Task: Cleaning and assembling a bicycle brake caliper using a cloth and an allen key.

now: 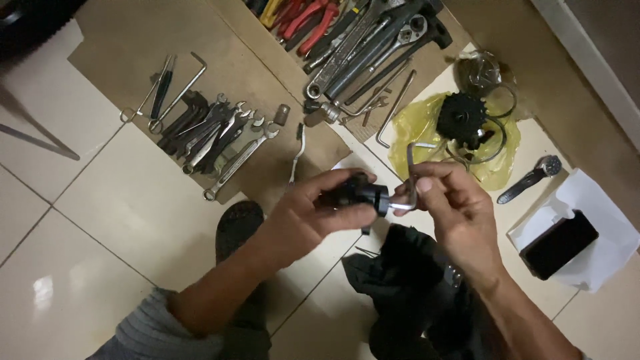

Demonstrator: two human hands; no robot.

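Two hands meet over the tiled floor (87,220), and between them sits one small black cylindrical part (357,193). Its long axis runs roughly left to right across the view, with its narrower end pointing toward the right hand (453,207). The left hand (313,213) is curled around the part's wider end, thumb on top and fingers wrapped beneath, closed firmly on it. The right hand pinches one bent hex key (408,190), its short leg set into the part's narrow end and its long leg standing up past the fingers; that hand is closed on the key, not spread.

Taking the black part as the landmark: up and to its left, on a sheet of cardboard (127,47), lies a fanned row of spanners (220,137), perhaps eight, though they overlap too much to count surely. Straight above the part is a second heap of larger wrenches and sockets (373,43), with red-handled pliers (310,20) at its left edge. Up and to the right, one black toothed sprocket (461,119) rests on a yellow plastic bag (413,127). Farther right lies one wristwatch (533,177), and beyond it one dark phone (559,243) on white paper (613,247). Just below the part is a crumpled black cloth (407,280).
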